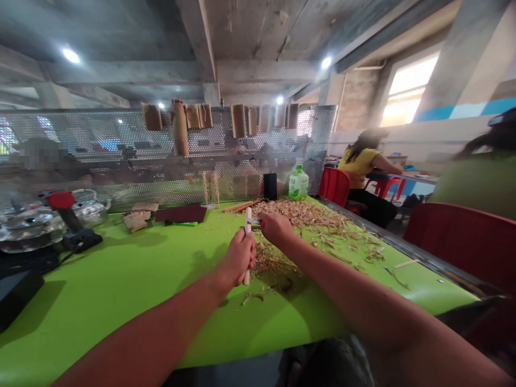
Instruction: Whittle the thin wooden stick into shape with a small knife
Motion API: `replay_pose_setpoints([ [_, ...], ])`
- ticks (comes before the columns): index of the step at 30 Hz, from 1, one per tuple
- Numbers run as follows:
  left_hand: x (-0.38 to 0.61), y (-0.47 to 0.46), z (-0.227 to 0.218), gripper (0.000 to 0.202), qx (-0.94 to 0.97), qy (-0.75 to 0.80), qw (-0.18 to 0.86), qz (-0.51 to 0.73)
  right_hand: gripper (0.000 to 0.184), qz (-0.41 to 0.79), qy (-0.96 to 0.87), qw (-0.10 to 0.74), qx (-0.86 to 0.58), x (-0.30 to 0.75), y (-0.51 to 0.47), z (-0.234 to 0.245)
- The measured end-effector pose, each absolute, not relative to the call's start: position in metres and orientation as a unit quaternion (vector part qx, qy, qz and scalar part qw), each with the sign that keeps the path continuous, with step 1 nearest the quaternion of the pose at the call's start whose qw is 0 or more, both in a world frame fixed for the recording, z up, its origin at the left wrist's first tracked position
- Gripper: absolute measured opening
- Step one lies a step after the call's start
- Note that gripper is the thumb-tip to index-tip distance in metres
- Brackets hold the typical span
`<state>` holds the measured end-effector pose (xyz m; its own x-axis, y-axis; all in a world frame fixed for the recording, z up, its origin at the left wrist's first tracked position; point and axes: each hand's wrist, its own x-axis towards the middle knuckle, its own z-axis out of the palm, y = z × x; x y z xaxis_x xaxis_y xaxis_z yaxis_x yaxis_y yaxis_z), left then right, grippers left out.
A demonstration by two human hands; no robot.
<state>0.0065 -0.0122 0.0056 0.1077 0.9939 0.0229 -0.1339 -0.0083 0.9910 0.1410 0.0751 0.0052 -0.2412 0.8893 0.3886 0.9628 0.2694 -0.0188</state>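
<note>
Forearms stretch forward from the lower edge, bare and nearly straight, meeting over the middle of the counter point(121, 279). The left hand point(238, 259) is a fist with its fingers clamped around a pale wooden stick point(248, 215), which stands close to upright, above the counter. The right hand point(275, 228) sits just behind it, wrist bent inward, fingers closed on a small tool point(258, 222) with a red part, its tip against the stick. The counter top is smooth, glossy lime green. Thin, curled, straw-coloured shavings point(306, 212) lie heaped beneath and beyond the hands. At the far edge, a green plastic bottle point(298, 183) stands before a perforated metal screen point(100, 140); its label is too small to read.
</note>
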Motion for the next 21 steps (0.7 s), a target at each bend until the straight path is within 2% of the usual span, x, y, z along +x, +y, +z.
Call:
replay_pose_setpoints([
  [15,0.008,-0.012,0.011,0.008,0.489,0.443,0.578,0.480,0.036,-0.134,-0.781,0.192,-0.580,0.147,0.088,0.009],
  [18,0.009,-0.017,0.009,0.009,0.492,0.447,0.571,0.482,0.033,-0.104,-0.770,0.211,-0.593,0.150,0.096,0.008],
  [21,0.017,-0.039,0.002,0.020,0.536,0.424,0.591,0.427,0.034,-0.045,-0.697,0.229,-0.678,0.177,0.108,0.012],
])
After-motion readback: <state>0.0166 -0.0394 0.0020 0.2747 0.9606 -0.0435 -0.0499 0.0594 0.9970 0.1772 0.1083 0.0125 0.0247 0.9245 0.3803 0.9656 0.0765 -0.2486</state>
